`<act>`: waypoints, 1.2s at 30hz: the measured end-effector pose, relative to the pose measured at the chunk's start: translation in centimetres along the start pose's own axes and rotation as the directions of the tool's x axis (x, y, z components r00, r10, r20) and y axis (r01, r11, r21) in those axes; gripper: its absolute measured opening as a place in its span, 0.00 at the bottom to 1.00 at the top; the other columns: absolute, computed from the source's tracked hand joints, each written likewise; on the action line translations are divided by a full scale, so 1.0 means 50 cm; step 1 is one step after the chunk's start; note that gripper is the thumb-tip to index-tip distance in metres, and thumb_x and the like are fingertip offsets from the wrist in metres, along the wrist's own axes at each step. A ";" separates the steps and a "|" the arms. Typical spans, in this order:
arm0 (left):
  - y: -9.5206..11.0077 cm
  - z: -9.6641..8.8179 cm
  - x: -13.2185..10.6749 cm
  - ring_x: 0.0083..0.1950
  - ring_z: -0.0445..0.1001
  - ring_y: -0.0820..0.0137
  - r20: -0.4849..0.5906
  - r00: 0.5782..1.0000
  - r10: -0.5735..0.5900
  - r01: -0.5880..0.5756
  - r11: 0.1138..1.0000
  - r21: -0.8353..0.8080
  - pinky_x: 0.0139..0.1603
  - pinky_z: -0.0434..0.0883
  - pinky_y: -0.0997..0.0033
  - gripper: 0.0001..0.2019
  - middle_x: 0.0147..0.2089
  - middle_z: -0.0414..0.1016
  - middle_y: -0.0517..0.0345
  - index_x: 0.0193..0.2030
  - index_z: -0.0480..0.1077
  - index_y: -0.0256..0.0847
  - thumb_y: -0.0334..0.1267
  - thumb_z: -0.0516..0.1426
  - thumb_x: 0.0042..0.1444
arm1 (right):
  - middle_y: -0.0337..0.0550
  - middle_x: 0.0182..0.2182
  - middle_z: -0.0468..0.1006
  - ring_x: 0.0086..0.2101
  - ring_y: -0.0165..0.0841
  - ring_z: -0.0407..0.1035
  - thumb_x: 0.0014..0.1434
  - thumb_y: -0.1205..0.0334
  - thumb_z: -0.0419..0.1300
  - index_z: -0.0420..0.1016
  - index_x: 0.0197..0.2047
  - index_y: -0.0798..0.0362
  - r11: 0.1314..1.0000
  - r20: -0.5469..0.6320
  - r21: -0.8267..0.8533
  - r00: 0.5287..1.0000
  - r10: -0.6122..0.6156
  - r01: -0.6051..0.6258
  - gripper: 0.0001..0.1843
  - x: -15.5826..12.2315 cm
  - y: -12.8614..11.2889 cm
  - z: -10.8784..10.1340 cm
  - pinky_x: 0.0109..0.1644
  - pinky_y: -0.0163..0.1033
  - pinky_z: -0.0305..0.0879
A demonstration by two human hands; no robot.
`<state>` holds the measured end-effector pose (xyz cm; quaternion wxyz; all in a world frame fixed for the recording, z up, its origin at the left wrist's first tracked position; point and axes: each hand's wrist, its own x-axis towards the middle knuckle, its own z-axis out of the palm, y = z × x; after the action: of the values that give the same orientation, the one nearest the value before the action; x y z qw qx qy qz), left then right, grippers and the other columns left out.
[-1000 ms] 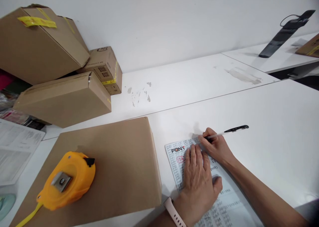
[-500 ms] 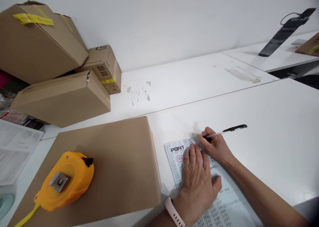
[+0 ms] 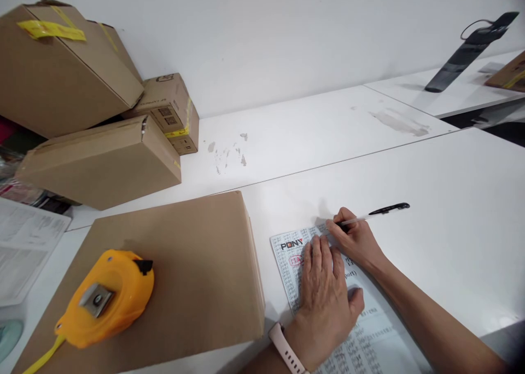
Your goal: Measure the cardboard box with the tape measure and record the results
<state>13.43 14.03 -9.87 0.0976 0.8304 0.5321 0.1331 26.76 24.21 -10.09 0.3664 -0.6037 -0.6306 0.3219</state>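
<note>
A printed sheet [image 3: 292,264] with a "PONY" logo lies on the white table [image 3: 430,199] in front of me. My left hand [image 3: 326,297] rests flat on it, fingers stretched out, a pale watch strap on the wrist. My right hand [image 3: 356,240] is closed on a black-capped pen [image 3: 381,211], its tip touching the sheet's top edge. A flat cardboard box [image 3: 197,264] lies to the left of the sheet, with a yellow tape measure [image 3: 106,297] on top.
Three cardboard boxes [image 3: 102,161] are stacked at the back left against the wall. Printed papers [image 3: 24,243] lie at the left edge. A black slanted stand [image 3: 467,51] and another box [image 3: 508,70] sit on a far table at the right.
Hands and pen stay almost still on the sheet; the view drifts slightly.
</note>
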 end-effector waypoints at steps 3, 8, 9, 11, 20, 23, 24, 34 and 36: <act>0.000 0.000 0.000 0.79 0.52 0.46 0.005 1.000 -0.003 0.003 1.000 0.003 0.76 0.62 0.42 0.38 0.78 0.53 0.29 0.75 0.55 0.23 0.55 0.48 0.71 | 0.31 0.18 0.61 0.21 0.28 0.55 0.61 0.53 0.60 0.61 0.26 0.47 1.000 -0.007 -0.013 1.000 -0.009 0.009 0.16 0.000 -0.006 -0.001 0.25 0.36 0.54; 0.000 0.001 0.001 0.79 0.53 0.46 -0.003 1.000 -0.002 0.002 1.000 0.005 0.76 0.62 0.43 0.38 0.78 0.54 0.28 0.74 0.56 0.22 0.56 0.47 0.71 | 0.32 0.18 0.62 0.21 0.29 0.55 0.61 0.52 0.60 0.61 0.26 0.47 0.999 -0.004 -0.025 1.000 -0.024 0.024 0.16 0.000 -0.009 -0.001 0.26 0.37 0.54; 0.001 0.001 0.001 0.79 0.53 0.46 -0.003 1.000 -0.002 0.002 1.000 0.008 0.76 0.63 0.42 0.38 0.78 0.54 0.29 0.74 0.56 0.22 0.56 0.47 0.71 | 0.32 0.18 0.61 0.21 0.29 0.55 0.61 0.51 0.61 0.61 0.26 0.47 0.999 -0.009 -0.029 1.000 -0.027 0.026 0.17 0.000 -0.008 -0.001 0.26 0.37 0.54; 0.001 0.000 0.001 0.79 0.52 0.46 -0.004 1.000 -0.002 0.002 1.000 0.014 0.75 0.63 0.41 0.38 0.78 0.54 0.30 0.74 0.55 0.23 0.56 0.47 0.71 | 0.32 0.18 0.61 0.21 0.29 0.55 0.61 0.51 0.61 0.61 0.26 0.47 0.999 -0.016 -0.034 0.999 -0.032 0.031 0.17 0.001 -0.007 -0.002 0.26 0.37 0.54; 0.000 0.001 0.000 0.79 0.52 0.46 -0.005 1.000 -0.001 0.001 1.000 0.006 0.76 0.62 0.42 0.38 0.78 0.53 0.30 0.75 0.54 0.23 0.55 0.47 0.71 | 0.31 0.18 0.61 0.21 0.28 0.54 0.59 0.54 0.61 0.61 0.26 0.47 1.000 0.010 0.000 1.000 -0.002 0.002 0.15 0.000 -0.004 -0.002 0.25 0.37 0.54; 0.000 0.001 0.000 0.79 0.52 0.46 -0.008 1.000 0.004 -0.004 1.000 0.006 0.76 0.61 0.43 0.38 0.78 0.53 0.29 0.75 0.55 0.23 0.55 0.47 0.72 | 0.31 0.18 0.61 0.21 0.29 0.54 0.59 0.53 0.61 0.61 0.26 0.47 1.000 0.004 0.008 1.000 -0.008 0.008 0.15 0.001 -0.003 -0.002 0.25 0.37 0.54; 0.000 0.001 0.000 0.79 0.52 0.46 -0.007 1.000 0.004 -0.004 1.000 0.008 0.76 0.61 0.43 0.37 0.78 0.53 0.29 0.74 0.55 0.23 0.55 0.46 0.72 | 0.32 0.18 0.61 0.22 0.29 0.54 0.59 0.53 0.61 0.61 0.26 0.47 1.000 -0.003 0.008 1.000 -0.010 0.010 0.15 0.001 -0.003 -0.002 0.25 0.37 0.54; 0.002 0.004 -0.001 0.80 0.50 0.46 0.008 1.000 -0.005 0.004 1.000 0.016 0.76 0.61 0.42 0.38 0.79 0.52 0.31 0.75 0.53 0.23 0.55 0.46 0.72 | 0.32 0.18 0.61 0.22 0.29 0.54 0.59 0.53 0.61 0.61 0.25 0.47 0.999 -0.033 -0.035 0.999 -0.025 0.024 0.16 0.002 -0.006 -0.004 0.26 0.37 0.54; 0.002 0.004 -0.001 0.80 0.50 0.46 0.002 1.000 -0.006 0.006 1.000 0.014 0.77 0.60 0.42 0.38 0.79 0.52 0.30 0.75 0.54 0.23 0.55 0.46 0.72 | 0.32 0.18 0.61 0.21 0.29 0.54 0.59 0.53 0.61 0.61 0.26 0.47 1.000 -0.022 -0.026 1.000 -0.018 0.017 0.16 0.002 -0.005 -0.003 0.25 0.37 0.54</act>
<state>13.57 13.96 -10.05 0.0927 0.8297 0.5354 0.1281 26.77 24.27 -9.77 0.3686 -0.6064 -0.6358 0.3036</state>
